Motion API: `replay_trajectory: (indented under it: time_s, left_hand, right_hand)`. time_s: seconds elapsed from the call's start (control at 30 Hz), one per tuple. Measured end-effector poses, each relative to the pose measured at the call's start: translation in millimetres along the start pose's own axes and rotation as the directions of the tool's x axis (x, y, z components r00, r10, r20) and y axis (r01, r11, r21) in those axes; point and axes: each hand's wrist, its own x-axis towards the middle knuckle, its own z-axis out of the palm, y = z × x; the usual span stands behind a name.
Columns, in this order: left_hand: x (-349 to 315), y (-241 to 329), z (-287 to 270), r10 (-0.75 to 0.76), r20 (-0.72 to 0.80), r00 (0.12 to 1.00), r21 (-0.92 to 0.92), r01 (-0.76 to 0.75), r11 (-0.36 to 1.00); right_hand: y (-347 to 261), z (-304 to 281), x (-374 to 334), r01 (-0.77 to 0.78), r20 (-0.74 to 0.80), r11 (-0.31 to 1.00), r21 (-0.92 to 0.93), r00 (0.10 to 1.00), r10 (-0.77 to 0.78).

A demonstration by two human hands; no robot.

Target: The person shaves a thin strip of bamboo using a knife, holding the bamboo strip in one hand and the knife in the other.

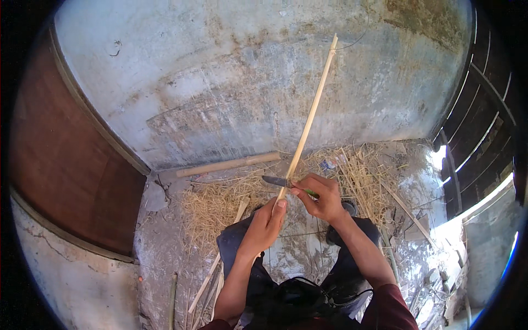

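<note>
A long pale strip that looks like split bamboo (309, 120) slants up and away from me, its far end raised in front of the wall. My left hand (263, 228) is closed round its lower part, thumb lying along the top. In my right hand (320, 197) is a knife (276, 180) with a dark blade and a greenish handle, mostly covered by the fingers. The blade points left and crosses the strip just beyond my left thumb. A thin curled fibre (352, 44) hangs off the strip's far end.
Heaps of straw-like shavings (214, 206) lie on the floor to both sides of my legs. A bamboo pole (231, 164) rests along the wall's base (220, 99). Loose strips (410, 214) lie right and left. A brown door (77, 159) stands left, dark slats (481, 129) right.
</note>
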Motion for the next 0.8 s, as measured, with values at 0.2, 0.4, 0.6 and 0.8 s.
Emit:
replay_trajectory:
  time_s: [0.2,0.4,0.6,0.8]
  left_hand:
    - [-17.3,21.7,5.4,0.137,-0.127,0.982,0.281,-0.097,0.955]
    - [-29.8,33.3,14.2,0.042,-0.206,0.978,0.367,0.038,0.929]
    - [-33.8,20.8,16.2,0.227,-0.278,0.933,0.507,-0.059,0.86]
    - [-43.2,29.7,16.5,0.074,-0.293,0.953,0.472,0.077,0.878]
  right_hand:
    - [-12.2,-3.0,3.2,0.051,0.002,0.995,0.089,0.999,-0.051]
    - [-10.5,-7.1,4.1,0.072,-0.008,0.988,0.137,0.997,-0.072]
    - [-5.0,-7.6,7.0,0.063,-0.021,0.993,0.097,0.998,-0.061]
    - [-9.3,-10.5,9.1,0.025,0.014,0.999,0.041,1.0,-0.026]
